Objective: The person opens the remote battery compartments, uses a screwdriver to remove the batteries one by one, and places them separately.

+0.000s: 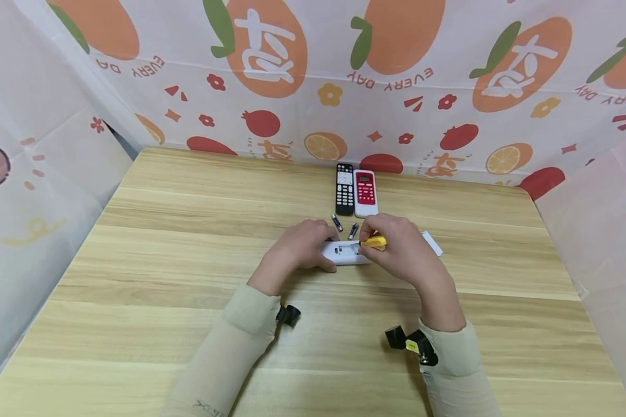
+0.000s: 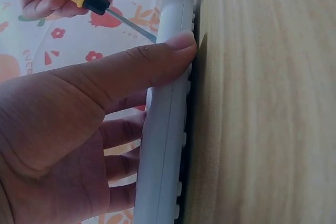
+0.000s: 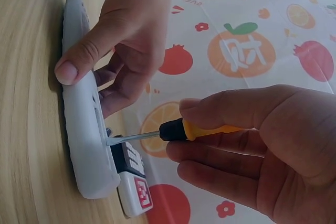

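My left hand [image 1: 304, 244] grips a white remote control [image 1: 345, 260] lying face down on the table, thumb along its near edge and fingers at the far edge. Its battery compartment is uncovered on the upward side. Between thumb and fingers of my right hand [image 1: 403, 246] is a screwdriver [image 3: 173, 131] with a yellow handle and black collar. In the right wrist view its metal tip meets the remote's back at the compartment. Two small batteries, one on the left [image 1: 336, 222] and one on the right [image 1: 353, 231], lie just beyond the remote.
Farther back, a black remote [image 1: 345, 191] and a red-and-white remote [image 1: 366, 194] lie side by side near the fruit-print curtain [image 1: 292, 121]. A white battery cover [image 1: 432, 244] rests right of my right hand. The wooden table [image 1: 162, 260] extends around them.
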### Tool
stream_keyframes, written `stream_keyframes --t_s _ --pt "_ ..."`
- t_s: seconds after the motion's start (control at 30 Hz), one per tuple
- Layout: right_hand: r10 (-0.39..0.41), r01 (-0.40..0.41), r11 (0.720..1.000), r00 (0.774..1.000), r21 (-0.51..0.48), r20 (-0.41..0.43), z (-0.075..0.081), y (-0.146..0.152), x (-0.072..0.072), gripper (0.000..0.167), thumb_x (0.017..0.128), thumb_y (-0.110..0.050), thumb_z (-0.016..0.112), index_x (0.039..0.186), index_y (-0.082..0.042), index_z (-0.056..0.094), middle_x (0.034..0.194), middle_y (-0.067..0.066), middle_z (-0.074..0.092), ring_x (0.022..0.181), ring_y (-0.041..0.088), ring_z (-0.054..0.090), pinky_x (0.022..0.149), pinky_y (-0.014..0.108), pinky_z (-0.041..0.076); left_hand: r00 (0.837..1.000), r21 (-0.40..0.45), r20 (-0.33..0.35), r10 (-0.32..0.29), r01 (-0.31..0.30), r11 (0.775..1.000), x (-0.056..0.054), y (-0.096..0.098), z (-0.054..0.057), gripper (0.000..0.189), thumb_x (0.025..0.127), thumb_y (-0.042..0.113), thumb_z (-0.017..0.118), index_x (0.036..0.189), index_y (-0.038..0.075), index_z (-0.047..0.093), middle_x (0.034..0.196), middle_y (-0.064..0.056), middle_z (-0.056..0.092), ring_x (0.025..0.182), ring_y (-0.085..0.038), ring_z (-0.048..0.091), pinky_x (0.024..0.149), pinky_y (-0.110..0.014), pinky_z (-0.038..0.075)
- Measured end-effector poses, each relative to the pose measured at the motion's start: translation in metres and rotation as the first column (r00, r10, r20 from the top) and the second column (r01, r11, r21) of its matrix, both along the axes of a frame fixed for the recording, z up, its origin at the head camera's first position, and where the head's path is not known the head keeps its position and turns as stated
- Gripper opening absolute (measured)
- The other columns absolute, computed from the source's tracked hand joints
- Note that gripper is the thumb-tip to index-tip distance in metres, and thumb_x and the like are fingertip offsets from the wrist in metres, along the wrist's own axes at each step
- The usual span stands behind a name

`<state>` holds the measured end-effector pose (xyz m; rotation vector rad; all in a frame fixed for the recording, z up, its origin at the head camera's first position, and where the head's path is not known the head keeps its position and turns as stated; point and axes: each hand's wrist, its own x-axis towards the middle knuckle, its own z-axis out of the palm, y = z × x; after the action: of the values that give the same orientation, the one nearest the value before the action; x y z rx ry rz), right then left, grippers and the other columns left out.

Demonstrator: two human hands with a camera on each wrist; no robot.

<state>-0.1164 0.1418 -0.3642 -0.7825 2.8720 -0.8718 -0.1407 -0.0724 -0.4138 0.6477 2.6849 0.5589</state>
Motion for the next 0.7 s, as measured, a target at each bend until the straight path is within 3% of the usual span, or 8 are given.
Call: stream_keyframes --t_s 0.23,0.53,0.7 --pt "-0.08 0.08 0.997 0.996 -0.01 0.036 0.006 0.016 0.004 0.025 0.084 -0.017 0.08 0.094 -0.02 0.058 0.093 -0.004 0.067 0.087 0.019 0.059 0.079 0.036 0.052 1.0 -0.062 -0.017 -0.016 0.015 0.998 0.003 0.009 -0.001 0.056 0.071 0.04 0.089 0.117 0.02 0.065 0.111 -0.002 0.061 0.097 -0.021 0.054 0.082 -0.037 0.048" --pt "-0.167 0.17 0.978 0.985 -0.119 0.032 0.017 0.034 0.001 0.041 0.081 -0.008 0.082 0.1 -0.011 0.047 0.095 0.002 0.074 0.081 0.02 0.066 0.073 0.037 0.057 0.999 -0.125 -0.049 0.013 -0.019 0.992 0.008 0.008 0.001 0.067 0.067 0.049 0.089 0.119 0.019 0.062 0.112 -0.004 0.059 0.097 -0.022 0.052 0.082 -0.037 0.047" --pt "-0.238 0.237 0.962 0.971 -0.132 0.01 0.021 0.037 0.002 0.052 0.081 -0.017 0.084 0.121 -0.013 0.051 0.092 0.005 0.07 0.075 0.019 0.062 0.068 0.033 0.055 0.994 -0.133 -0.107 -0.023 0.009 0.991 0.016 0.0 0.003 0.061 0.069 0.047 0.089 0.115 0.016 0.062 0.107 -0.003 0.06 0.092 -0.021 0.055 0.078 -0.037 0.048"
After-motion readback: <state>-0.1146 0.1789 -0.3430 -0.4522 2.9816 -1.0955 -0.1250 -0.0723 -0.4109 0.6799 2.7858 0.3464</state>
